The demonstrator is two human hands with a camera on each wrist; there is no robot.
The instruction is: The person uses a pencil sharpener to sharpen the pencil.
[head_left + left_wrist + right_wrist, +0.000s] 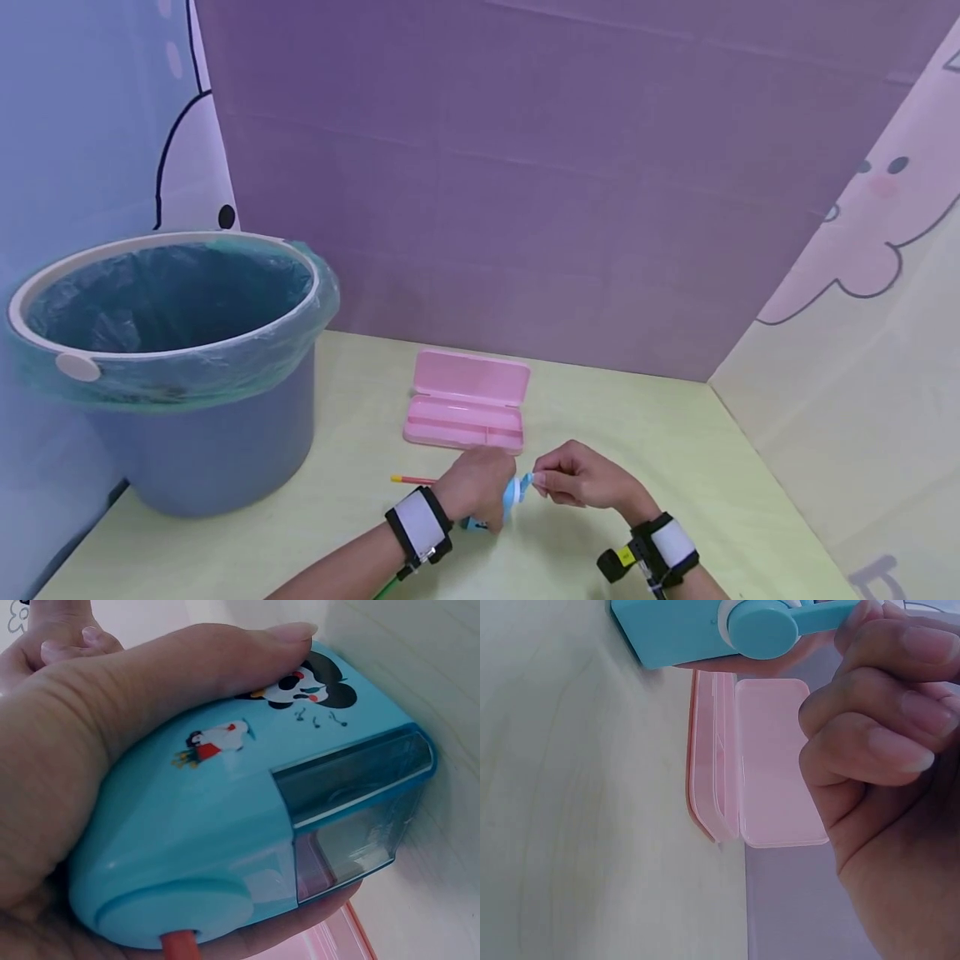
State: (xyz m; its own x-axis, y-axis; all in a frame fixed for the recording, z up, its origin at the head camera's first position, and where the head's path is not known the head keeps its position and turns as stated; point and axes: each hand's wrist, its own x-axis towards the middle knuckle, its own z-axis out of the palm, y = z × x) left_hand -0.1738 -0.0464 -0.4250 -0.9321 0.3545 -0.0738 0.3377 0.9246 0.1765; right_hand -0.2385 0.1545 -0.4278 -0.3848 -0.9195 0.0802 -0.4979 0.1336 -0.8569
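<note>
I count one left hand (480, 483), one right hand (581, 475), one blue sharpener (202, 817), one red pencil (406, 479), one pink case (467, 412) and one bin (225, 450).

From here I see the left hand closed round the sharpener, thumb on its top; the right hand, at 3 o'clock from it, has its fingers bent and pinches the small crank handle (821, 616). The pencil sits in the sharpener's hole and points to 9 o'clock. The case lies open at 12 o'clock, the bin at 10, with a bag in it. I see a pale green table (637, 400) and a purple wall (487, 167) behind.
</note>
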